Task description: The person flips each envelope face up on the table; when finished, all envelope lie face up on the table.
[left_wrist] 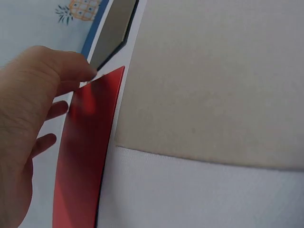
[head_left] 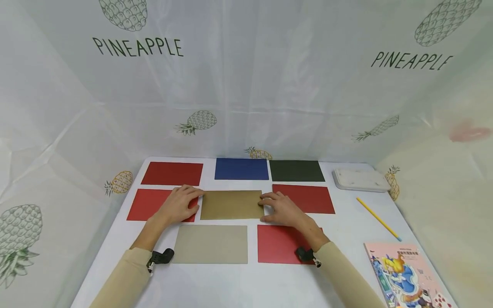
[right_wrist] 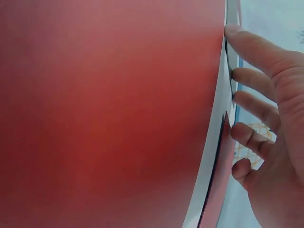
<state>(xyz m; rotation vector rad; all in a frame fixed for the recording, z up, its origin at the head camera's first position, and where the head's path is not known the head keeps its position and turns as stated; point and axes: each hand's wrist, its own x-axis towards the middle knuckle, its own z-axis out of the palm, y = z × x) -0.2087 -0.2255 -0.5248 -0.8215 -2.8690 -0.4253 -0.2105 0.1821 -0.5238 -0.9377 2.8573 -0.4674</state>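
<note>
left hand [head_left: 176, 206] and right hand [head_left: 284, 209], fingers loosely spread, flank a gold card [head_left: 232, 205], likely light, stiff, best lifted by its short edges.

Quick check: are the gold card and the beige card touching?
Apart: the head view shows a strip of the white table between the gold card and the beige card.

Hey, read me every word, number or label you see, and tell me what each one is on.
"PINEAPPLE": on the white curtain, upper left.
"PINEAPPLE": on the same curtain, upper right.
Pink book: characters along the top, too small and blurred to read.
Gold card: no text visible.
</note>
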